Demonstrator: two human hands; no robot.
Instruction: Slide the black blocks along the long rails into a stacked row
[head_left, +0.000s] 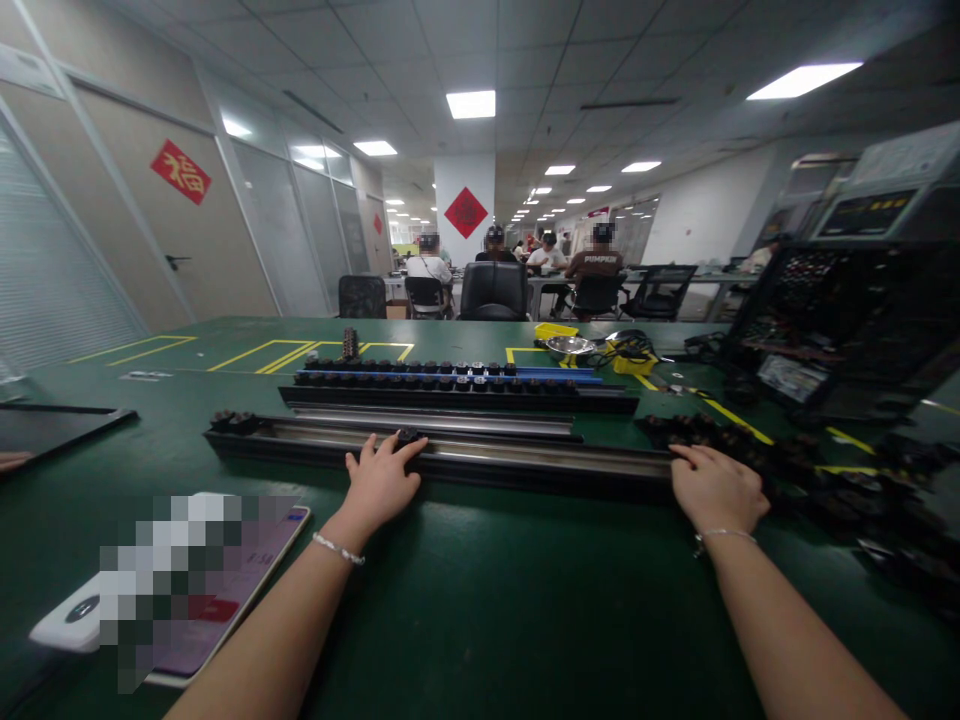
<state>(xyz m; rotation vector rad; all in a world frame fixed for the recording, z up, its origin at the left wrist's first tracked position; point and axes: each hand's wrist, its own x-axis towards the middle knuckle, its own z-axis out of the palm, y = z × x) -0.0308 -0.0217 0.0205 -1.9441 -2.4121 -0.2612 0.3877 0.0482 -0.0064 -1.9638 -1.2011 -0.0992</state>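
Observation:
A long black rail with a shiny metal channel lies across the table in front of me. My left hand rests over its middle, fingers spread. Its fingertips touch a small black part sitting in the channel. At the rail's right end, my right hand has its fingers closed round the end, which they partly hide. More small black parts sit in the channel's left end.
Behind lie a second metal strip and a rail with rows of black parts. Dark parts are heaped at right, before an open black bin rack. A phone lies at left; a metal bowl stands farther back.

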